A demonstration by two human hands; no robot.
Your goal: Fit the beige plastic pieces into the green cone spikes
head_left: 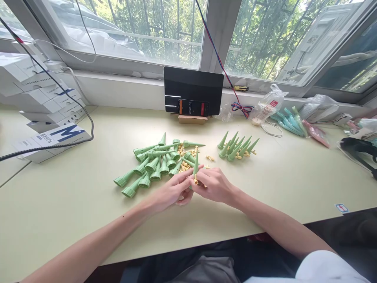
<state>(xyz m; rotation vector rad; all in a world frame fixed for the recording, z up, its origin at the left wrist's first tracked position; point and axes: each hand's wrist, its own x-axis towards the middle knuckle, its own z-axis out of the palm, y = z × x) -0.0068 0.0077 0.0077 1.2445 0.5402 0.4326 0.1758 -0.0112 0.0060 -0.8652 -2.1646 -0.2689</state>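
Between my two hands a green plastic watering spike (196, 163) stands nearly upright, tip up, with a small yellow valve (196, 181) sticking out of its side toward me. My left hand (179, 188) is closed around its lower part, which the fingers mostly hide. From the other side my right hand (214, 184) pinches at the valve. Just beyond my left hand lies a pile of loose green spikes (151, 165), many with open ends facing me. Small yellow valves (184, 164) lie heaped at the pile's right side.
A group of upright green spikes (238, 147), some showing yellow valves, stands to the right. Behind are a tablet (194, 84) and a phone (193, 107) with a running timer. White boxes (53, 98) and a black cable (91, 122) occupy the left; plastic bags (266, 104) the right.
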